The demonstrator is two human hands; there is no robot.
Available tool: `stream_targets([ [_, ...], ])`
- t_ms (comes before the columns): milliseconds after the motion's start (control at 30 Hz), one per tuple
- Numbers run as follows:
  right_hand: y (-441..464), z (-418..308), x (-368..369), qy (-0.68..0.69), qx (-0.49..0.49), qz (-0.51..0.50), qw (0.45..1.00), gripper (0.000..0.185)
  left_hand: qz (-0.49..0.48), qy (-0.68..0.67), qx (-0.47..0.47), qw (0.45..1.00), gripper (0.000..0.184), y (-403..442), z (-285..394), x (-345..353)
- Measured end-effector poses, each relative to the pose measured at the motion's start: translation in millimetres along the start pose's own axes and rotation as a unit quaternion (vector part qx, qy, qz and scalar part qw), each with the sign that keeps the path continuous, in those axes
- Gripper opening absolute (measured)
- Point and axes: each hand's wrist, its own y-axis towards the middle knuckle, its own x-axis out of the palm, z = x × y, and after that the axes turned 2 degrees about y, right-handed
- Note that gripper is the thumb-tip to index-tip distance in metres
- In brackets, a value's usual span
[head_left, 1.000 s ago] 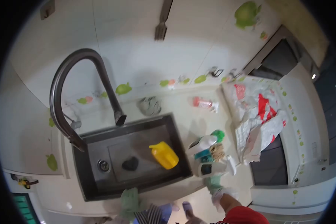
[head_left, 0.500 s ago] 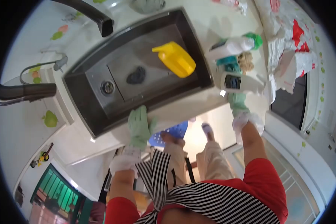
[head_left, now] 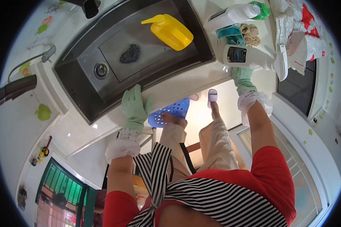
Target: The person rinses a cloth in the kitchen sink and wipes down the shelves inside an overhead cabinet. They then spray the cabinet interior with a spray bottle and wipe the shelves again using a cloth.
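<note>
My left hand [head_left: 134, 105], in a pale green glove, lies on the counter at the sink's front edge, fingers together and thumb apart, holding nothing. At the counter's edge on the right, my right hand [head_left: 242, 77] wears the same kind of glove; its fingers are hidden behind a white spray bottle [head_left: 255, 58] lying on its side. In the dark sink [head_left: 140, 77] are a yellow bottle [head_left: 173, 33] with a spout and a dark scouring pad [head_left: 130, 54]. Beyond the spray bottle lie a teal cloth [head_left: 231, 34], a beige scrubber [head_left: 250, 34] and a white bottle [head_left: 233, 16].
A faucet [head_left: 88, 5] reaches over the sink's back left. Red and white plastic packaging [head_left: 301, 36] lies on the far right of the counter. Below the counter are a blue perforated stool [head_left: 169, 113], a slipper [head_left: 212, 97] and my legs.
The view has tilted down, so the sink and bottles sit higher in the picture and both arms show. Since half a second ago my hands have stayed at about the same spots on the counter.
</note>
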Motion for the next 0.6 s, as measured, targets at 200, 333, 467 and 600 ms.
stream_targets([
  [200, 0.1, -2.1, -1.0, 0.012, 0.005, -0.004, 1.0, 0.033, 0.008, 0.007, 0.009, 1.0, 0.068, 1.5, 1.5, -2.5],
  [333, 0.2, -2.1, -3.5, 0.022, 0.009, -0.005, 1.0, 0.033, -0.006, 0.006, 0.002, 1.0, 0.069, 3.1, 0.7, -1.3],
  [467, -1.3, -3.6, -6.0, 0.03, 0.017, -0.008, 0.999, 0.033, -0.023, -0.014, -0.01, 1.0, 0.067, 2.7, 0.5, -0.9],
  [600, -0.9, -8.6, -7.2, 0.042, 0.029, -0.008, 0.999, 0.033, -0.024, -0.005, -0.018, 1.0, 0.068, 1.7, 2.1, -2.0],
])
